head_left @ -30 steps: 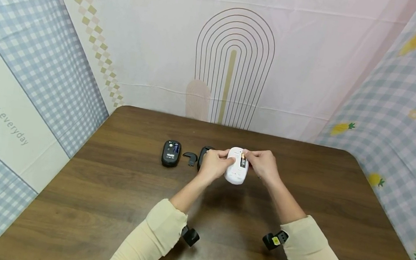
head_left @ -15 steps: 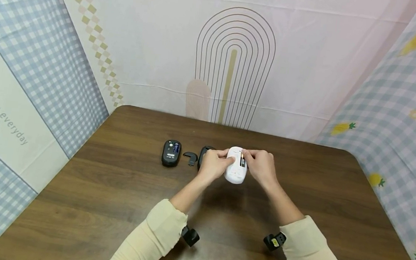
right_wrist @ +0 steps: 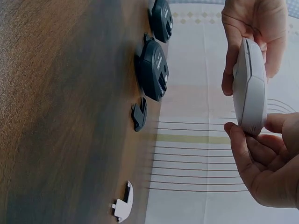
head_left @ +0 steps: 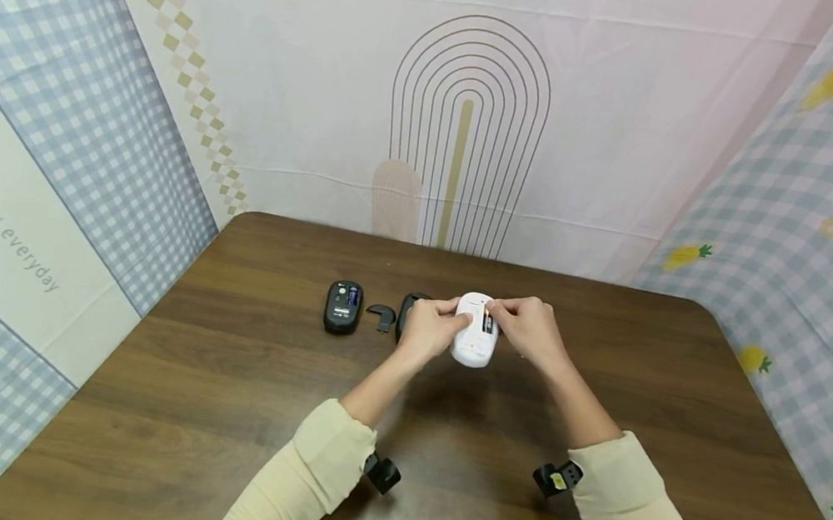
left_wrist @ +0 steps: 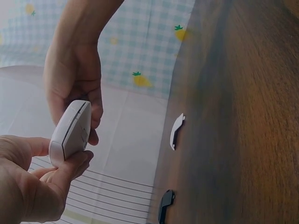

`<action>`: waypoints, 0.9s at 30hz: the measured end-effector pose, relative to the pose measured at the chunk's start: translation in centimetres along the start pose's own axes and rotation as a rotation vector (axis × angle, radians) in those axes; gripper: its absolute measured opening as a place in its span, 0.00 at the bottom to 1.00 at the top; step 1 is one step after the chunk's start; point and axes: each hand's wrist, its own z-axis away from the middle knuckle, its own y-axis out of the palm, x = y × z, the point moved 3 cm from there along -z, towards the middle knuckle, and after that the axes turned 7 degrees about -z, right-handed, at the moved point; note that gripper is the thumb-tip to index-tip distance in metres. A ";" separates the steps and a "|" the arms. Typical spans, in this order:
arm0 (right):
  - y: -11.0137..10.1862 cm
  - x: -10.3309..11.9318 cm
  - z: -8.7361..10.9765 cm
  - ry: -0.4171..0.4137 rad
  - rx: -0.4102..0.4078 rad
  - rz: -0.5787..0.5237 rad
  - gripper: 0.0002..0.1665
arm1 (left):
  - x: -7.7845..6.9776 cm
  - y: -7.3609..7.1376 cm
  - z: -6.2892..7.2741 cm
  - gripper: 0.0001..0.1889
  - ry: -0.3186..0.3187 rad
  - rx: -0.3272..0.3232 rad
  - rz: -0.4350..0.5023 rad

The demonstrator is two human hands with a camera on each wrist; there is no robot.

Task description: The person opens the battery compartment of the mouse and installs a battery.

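Observation:
A white computer mouse is held above the table, underside up, its battery slot uncovered with a battery in it. My left hand grips its left side, thumb on the underside. At the right edge, my right hand pinches the mouse near the slot's upper end, fingertips beside the battery. In the right wrist view, the right fingers and thumb lie on either side of the mouse's end. Whether the thumb presses the battery itself is hidden.
On the table lie a black mouse, a black battery cover, and another black mouse partly behind the left hand. The wrist views also show a white battery cover. A patterned cloth hangs behind the table.
My right hand shifts slightly back and forth at the battery slot, its forearm now a little farther right. The left hand and mouse stay almost still.

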 end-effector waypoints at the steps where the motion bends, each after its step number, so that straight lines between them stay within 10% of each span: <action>1: 0.0 0.0 0.0 0.010 0.004 -0.006 0.19 | 0.0 0.0 0.0 0.18 0.004 -0.001 -0.002; 18: 0.3 0.0 0.1 -0.062 -0.067 0.052 0.15 | -0.1 0.0 0.2 0.17 0.007 0.000 -0.016; 27: 0.3 -0.6 0.3 0.036 -0.002 -0.073 0.18 | 0.1 0.1 0.1 0.18 -0.018 0.024 0.013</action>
